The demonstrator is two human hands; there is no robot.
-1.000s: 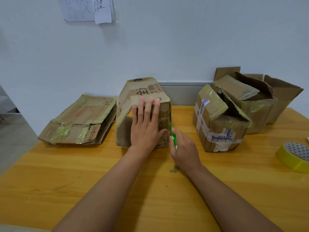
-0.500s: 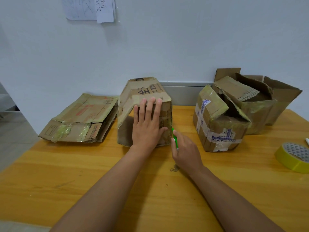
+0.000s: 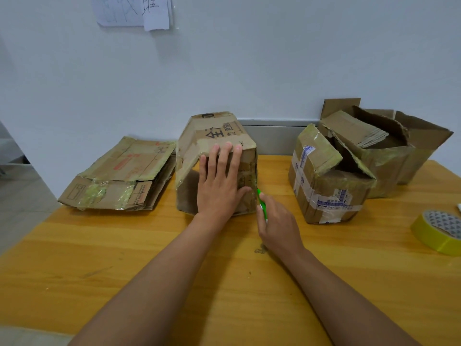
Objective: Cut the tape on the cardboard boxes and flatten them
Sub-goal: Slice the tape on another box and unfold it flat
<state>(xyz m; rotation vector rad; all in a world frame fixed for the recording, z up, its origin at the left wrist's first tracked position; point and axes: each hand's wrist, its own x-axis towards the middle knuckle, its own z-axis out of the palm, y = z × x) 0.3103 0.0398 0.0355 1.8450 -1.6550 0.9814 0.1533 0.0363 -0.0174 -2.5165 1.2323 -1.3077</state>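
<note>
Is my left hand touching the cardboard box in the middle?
Touching. The head view shows the left hand pressed flat on the middle box, fingertips lying over its top front edge.

One head view looks forward and down, close over the tabletop point(image 3: 124, 258), toward the wall point(image 3: 249, 71) beyond the hands.

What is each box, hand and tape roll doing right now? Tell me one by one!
Left hand: flat, pressing on the middle box.
Right hand: holding a green cutter.
Cutter: tip at the middle box's right edge.
Middle box: standing, one flap loose.
Left boxes: flattened, stacked.
Taped box: taped, top flap lifted.
Far box: open.
Tape roll: lying flat.
</note>
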